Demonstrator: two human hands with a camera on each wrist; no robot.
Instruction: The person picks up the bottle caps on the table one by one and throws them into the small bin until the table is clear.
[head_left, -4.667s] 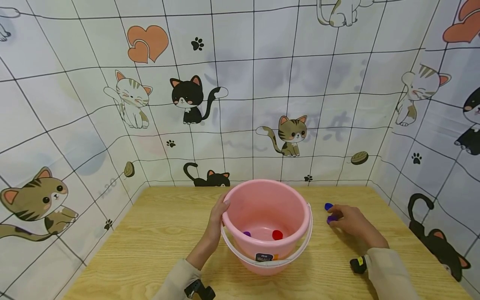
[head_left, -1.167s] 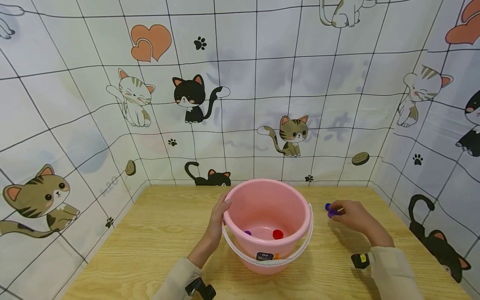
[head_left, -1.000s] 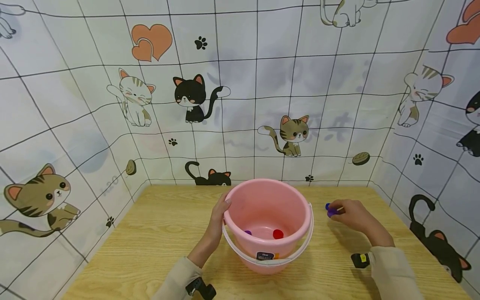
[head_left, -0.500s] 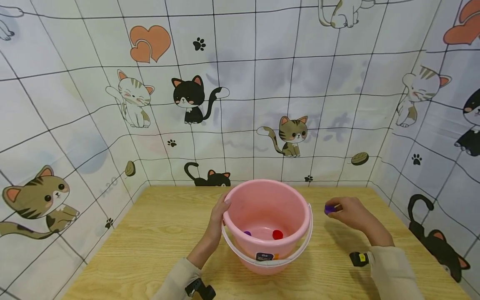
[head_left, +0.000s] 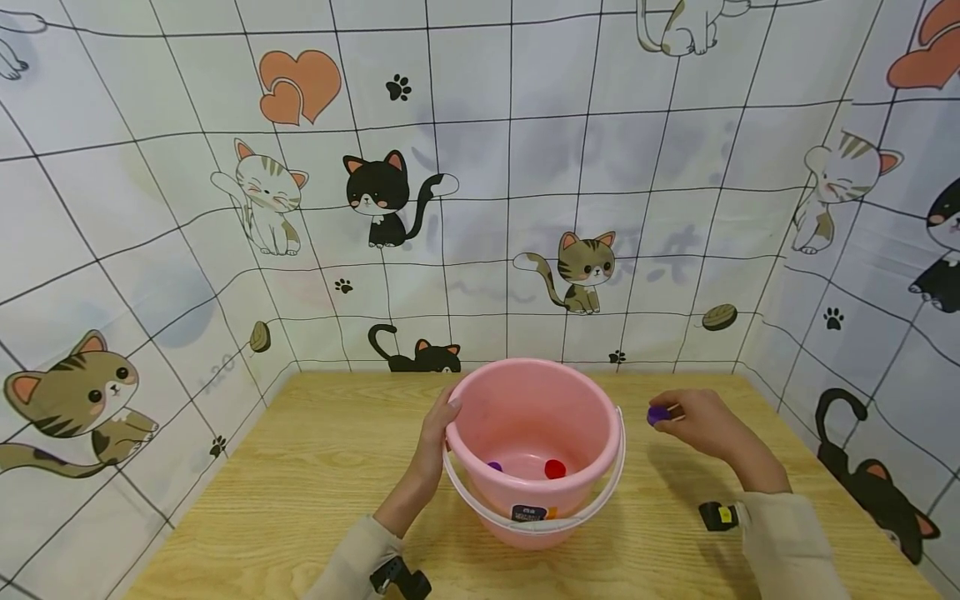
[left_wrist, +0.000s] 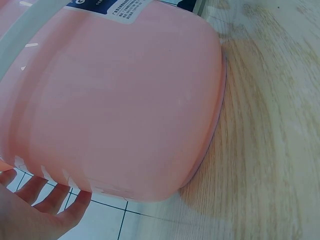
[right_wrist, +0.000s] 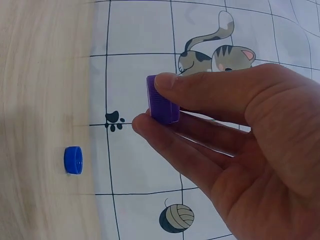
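Observation:
A pink bucket (head_left: 534,417) with a white handle (head_left: 551,527) stands upright on the wooden table. At its left side my left hand (head_left: 433,437) grips the rim, thumb over the edge and fingers against the outer wall. Inside lie a red bottle cap (head_left: 555,470) and a purple bottle cap (head_left: 495,467), partly hidden by the near rim. To the right of the bucket, my right hand (head_left: 701,423) pinches another purple bottle cap (right_wrist: 162,102) between thumb and fingers, above the table. A blue bottle cap (right_wrist: 73,160) rests on the table nearby; the head view does not show it.
The wooden table (head_left: 300,483) extends on both sides of the bucket. White cloth walls (head_left: 480,200) printed with cats and grid lines enclose it at the back and sides. Black wrist cameras (head_left: 717,517) are strapped at both sleeves.
My right hand has taken hold of the purple cap beside the blue one and raised it slightly off the table. The left hand and bucket stay in place.

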